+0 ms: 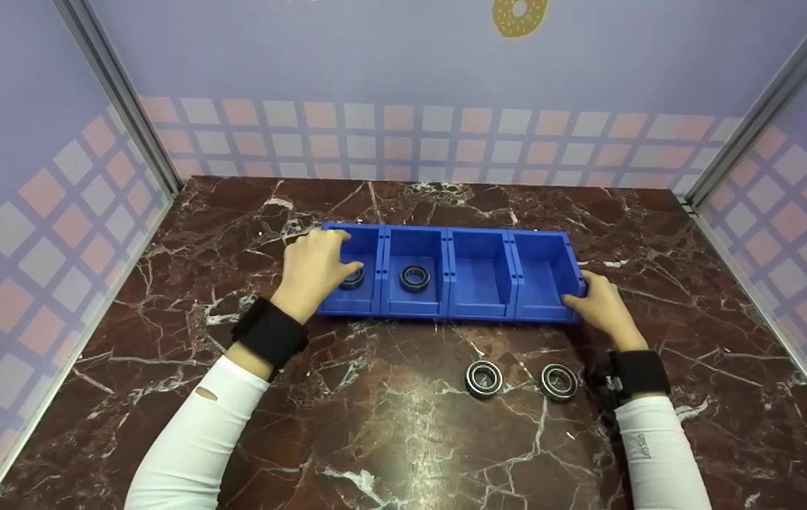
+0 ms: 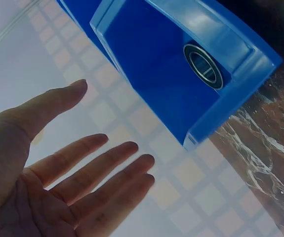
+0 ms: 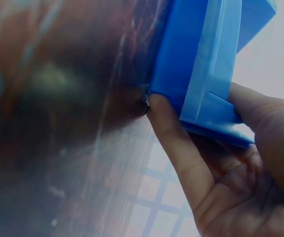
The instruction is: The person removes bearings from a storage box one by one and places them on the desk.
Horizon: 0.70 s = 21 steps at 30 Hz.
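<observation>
A row of blue storage bins [image 1: 481, 310], joined side by side, stands on the table. My left hand [image 1: 312, 270] hovers over the leftmost bin, fingers spread and holding nothing. Partly hidden behind its thumb, a ball bearing [image 1: 352, 285] lies in that bin; it shows fully in the left wrist view as a dark ring [image 2: 203, 66]. Another ball bearing [image 1: 414, 279] lies in the second bin. At the far right end, my right hand [image 1: 605, 304] grips the last bin's side wall, the thumb over the rim and the fingers outside and low near its base [image 3: 174, 64].
Two more ball bearings, one left [image 1: 483, 379] and one right [image 1: 558, 382], lie on the dark red marbled table [image 1: 389, 425] in front of the bins. Tiled-pattern panels [image 1: 417, 134] enclose the table at the back and both sides.
</observation>
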Each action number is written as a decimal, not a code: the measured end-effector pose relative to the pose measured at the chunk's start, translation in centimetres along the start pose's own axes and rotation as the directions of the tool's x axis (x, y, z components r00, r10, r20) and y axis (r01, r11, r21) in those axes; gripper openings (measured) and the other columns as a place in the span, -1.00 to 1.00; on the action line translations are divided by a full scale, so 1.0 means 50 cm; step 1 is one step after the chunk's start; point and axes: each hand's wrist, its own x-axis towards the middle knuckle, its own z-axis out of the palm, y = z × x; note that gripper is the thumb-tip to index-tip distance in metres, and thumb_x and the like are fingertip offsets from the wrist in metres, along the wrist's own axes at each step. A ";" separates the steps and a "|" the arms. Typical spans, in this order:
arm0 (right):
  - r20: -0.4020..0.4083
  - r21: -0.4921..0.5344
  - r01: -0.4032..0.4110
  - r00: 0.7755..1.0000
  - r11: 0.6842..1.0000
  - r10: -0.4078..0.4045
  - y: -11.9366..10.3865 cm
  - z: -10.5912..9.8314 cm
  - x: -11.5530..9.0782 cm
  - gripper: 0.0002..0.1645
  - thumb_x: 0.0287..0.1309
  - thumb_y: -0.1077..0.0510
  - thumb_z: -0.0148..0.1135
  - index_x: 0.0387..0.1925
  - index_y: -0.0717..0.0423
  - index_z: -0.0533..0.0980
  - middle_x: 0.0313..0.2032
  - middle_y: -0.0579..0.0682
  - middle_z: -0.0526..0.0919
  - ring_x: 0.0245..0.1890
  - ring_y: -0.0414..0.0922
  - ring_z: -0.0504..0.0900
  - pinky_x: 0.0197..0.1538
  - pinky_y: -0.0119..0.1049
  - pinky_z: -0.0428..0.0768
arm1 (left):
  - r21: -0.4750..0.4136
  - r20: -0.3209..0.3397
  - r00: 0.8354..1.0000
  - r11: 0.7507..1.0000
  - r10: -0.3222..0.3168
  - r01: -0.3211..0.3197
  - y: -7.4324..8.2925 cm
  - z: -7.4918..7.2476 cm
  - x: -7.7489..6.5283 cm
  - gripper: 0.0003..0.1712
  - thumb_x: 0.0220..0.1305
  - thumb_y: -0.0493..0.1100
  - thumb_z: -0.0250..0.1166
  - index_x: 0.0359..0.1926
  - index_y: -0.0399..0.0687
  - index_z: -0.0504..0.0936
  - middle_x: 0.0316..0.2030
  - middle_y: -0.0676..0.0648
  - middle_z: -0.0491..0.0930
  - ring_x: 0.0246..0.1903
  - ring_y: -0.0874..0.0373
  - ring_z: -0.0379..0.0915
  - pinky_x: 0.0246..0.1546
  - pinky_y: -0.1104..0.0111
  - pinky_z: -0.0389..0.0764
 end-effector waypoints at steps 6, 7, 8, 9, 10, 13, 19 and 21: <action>0.009 -0.002 -0.006 1.000 1.000 0.006 0.002 0.001 0.000 -0.40 0.16 0.28 0.28 0.20 0.54 0.45 -0.05 0.52 0.69 -0.13 0.23 0.72 -0.06 -0.01 0.65 | -0.012 0.011 0.998 0.998 0.069 -0.069 0.011 0.014 0.011 -0.41 0.14 0.02 0.54 0.15 -0.15 0.70 0.08 -0.25 0.74 -0.09 -0.28 0.74 -0.17 -0.07 0.73; 0.011 -0.003 -0.009 1.000 1.000 0.009 0.002 0.001 0.000 -0.39 0.16 0.28 0.27 0.20 0.54 0.44 -0.05 0.52 0.69 -0.12 0.24 0.72 -0.05 0.02 0.65 | -0.011 0.012 0.997 0.997 0.078 -0.078 0.012 0.017 0.013 -0.42 0.14 0.01 0.54 0.15 -0.15 0.70 0.08 -0.25 0.74 -0.09 -0.28 0.74 -0.17 -0.07 0.72; 0.013 -0.004 -0.011 1.000 1.000 0.011 0.001 0.001 0.000 -0.39 0.16 0.27 0.27 0.21 0.54 0.44 -0.05 0.52 0.68 -0.12 0.24 0.72 -0.03 0.04 0.64 | -0.011 0.012 0.996 0.996 0.088 -0.088 0.013 0.018 0.015 -0.43 0.14 0.01 0.54 0.14 -0.14 0.71 0.07 -0.24 0.74 -0.08 -0.28 0.74 -0.16 -0.08 0.72; 0.014 -0.007 -0.013 1.000 1.000 0.013 0.001 0.001 0.000 -0.38 0.16 0.27 0.27 0.22 0.54 0.43 -0.04 0.52 0.68 -0.12 0.25 0.72 -0.02 0.06 0.64 | -0.007 0.013 0.995 0.995 0.099 -0.099 0.015 0.020 0.016 -0.43 0.14 0.01 0.54 0.14 -0.13 0.71 0.07 -0.23 0.75 -0.07 -0.27 0.74 -0.15 -0.07 0.72; 0.014 -0.009 -0.015 1.000 1.000 0.015 0.001 0.001 0.000 -0.38 0.16 0.27 0.27 0.22 0.53 0.44 -0.05 0.51 0.68 -0.12 0.25 0.72 -0.02 0.06 0.64 | -0.004 0.014 0.994 0.994 0.109 -0.109 0.016 0.022 0.018 -0.44 0.14 0.00 0.54 0.13 -0.12 0.71 0.06 -0.22 0.75 -0.07 -0.27 0.74 -0.15 -0.07 0.72; 0.015 -0.004 -0.013 1.000 1.000 0.013 0.000 0.000 0.000 -0.39 0.16 0.27 0.27 0.21 0.53 0.45 -0.06 0.51 0.69 -0.13 0.22 0.72 -0.04 0.02 0.64 | 0.006 0.018 0.989 0.989 0.149 -0.149 0.022 0.026 0.022 -0.46 0.15 0.00 0.53 0.12 -0.11 0.72 0.05 -0.22 0.76 -0.06 -0.23 0.74 -0.14 -0.05 0.73; 0.010 0.000 -0.002 1.000 1.000 0.002 0.002 -0.001 0.001 -0.42 0.14 0.29 0.28 0.17 0.53 0.47 -0.07 0.50 0.70 -0.16 0.17 0.72 -0.12 -0.12 0.63 | 0.015 0.057 0.976 0.977 0.211 -0.212 0.038 0.036 0.027 -0.47 0.17 -0.01 0.52 0.15 -0.09 0.71 0.05 -0.21 0.76 -0.05 -0.16 0.74 -0.13 0.01 0.74; 0.010 0.004 -0.002 1.000 1.000 0.002 0.002 -0.001 0.001 -0.42 0.14 0.29 0.28 0.18 0.52 0.47 -0.07 0.50 0.70 -0.15 0.18 0.72 -0.11 -0.11 0.64 | 0.008 0.081 0.970 0.973 0.230 -0.231 0.045 0.040 0.029 -0.46 0.19 -0.02 0.51 0.17 -0.08 0.70 0.08 -0.21 0.74 0.00 -0.15 0.73 -0.09 0.03 0.74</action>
